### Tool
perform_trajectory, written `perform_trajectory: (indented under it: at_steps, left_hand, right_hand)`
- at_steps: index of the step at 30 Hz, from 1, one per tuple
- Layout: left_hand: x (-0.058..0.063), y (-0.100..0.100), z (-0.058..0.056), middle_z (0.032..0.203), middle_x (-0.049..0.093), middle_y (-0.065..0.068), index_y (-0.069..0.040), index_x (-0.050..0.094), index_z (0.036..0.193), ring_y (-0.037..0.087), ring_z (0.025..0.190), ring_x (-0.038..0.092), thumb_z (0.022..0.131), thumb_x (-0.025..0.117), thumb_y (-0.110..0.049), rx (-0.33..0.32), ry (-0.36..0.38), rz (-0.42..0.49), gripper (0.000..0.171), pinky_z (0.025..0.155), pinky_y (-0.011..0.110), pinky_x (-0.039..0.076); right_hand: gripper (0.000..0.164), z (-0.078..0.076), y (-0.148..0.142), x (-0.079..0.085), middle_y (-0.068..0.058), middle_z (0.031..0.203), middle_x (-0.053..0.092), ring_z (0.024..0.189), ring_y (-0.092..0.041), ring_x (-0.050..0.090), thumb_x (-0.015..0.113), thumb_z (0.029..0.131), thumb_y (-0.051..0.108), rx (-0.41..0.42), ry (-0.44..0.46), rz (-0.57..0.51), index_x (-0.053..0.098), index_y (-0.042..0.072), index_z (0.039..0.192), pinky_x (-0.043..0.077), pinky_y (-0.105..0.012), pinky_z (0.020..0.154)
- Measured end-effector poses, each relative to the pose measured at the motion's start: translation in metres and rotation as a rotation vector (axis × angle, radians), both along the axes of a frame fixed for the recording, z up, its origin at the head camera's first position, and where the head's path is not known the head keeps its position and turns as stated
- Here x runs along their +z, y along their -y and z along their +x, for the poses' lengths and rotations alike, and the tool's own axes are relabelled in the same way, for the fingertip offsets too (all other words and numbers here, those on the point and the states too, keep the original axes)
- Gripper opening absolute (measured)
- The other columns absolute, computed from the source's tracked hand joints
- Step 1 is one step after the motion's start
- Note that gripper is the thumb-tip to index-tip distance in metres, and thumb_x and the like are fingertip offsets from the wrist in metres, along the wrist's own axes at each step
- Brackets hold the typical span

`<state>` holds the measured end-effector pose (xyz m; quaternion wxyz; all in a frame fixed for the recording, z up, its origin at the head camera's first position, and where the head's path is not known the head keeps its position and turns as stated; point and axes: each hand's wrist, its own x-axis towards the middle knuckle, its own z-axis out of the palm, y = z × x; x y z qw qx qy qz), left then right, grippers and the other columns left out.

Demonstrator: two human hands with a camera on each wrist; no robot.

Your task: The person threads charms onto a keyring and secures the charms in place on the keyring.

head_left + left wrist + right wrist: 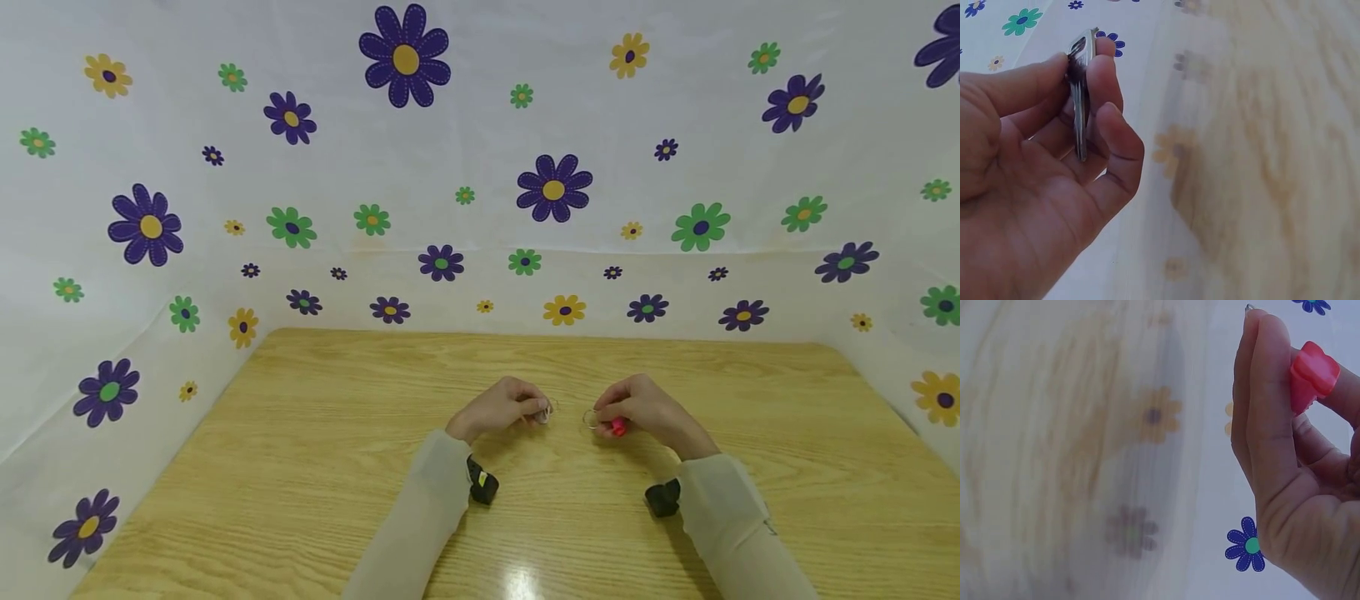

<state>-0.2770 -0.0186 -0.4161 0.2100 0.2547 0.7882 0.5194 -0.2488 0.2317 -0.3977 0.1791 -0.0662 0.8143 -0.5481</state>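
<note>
Over the middle of the table my left hand [510, 406] pinches a small bunch of silver keys [1080, 100] between thumb and fingers. The keys stand edge-on in the left wrist view, with a thin ring [555, 406] beside the fingertips in the head view. To the right, my right hand [641, 408] holds a metal key ring [590, 419] that sticks out from its fingertips toward the left hand. A bright pink-red plastic piece [1315, 370] with a lobed top shows between the right hand's fingers. A gap separates the two hands.
Both hands are above a light wood-grain table [337, 500]. White sheeting [465, 142] printed with purple, green and yellow flowers encloses the back and both sides. Black wrist cameras [483, 483] sit at the sleeves' cuffs.
</note>
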Motion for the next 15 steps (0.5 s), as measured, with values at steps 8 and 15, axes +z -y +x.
perform_trajectory:
  at_steps: [8,15]
  left_hand:
    - [0.0006,-0.0027,0.002,0.089,0.071,0.005,0.008,0.072,0.109,0.011,0.073,0.059,0.106,0.052,-0.006,0.006,0.018,-0.006,0.025,0.065,0.023,0.047]
    - [-0.002,-0.0048,0.0001,0.086,0.069,0.004,0.007,0.072,0.106,0.011,0.072,0.058,0.106,0.052,-0.007,-0.002,-0.001,-0.014,0.024,0.064,0.022,0.045]
  right_hand:
    - [0.011,0.0007,0.0055,0.0003,-0.01,0.081,0.07,0.067,-0.013,0.066,0.06,0.096,-0.008,-0.01,0.024,-0.018,0.066,-0.016,0.102,0.057,-0.025,0.062]
    - [0.012,-0.0002,0.0073,-0.0017,-0.011,0.083,0.07,0.069,-0.014,0.067,0.06,0.095,-0.011,-0.003,0.036,-0.056,0.064,-0.017,0.103,0.057,-0.026,0.063]
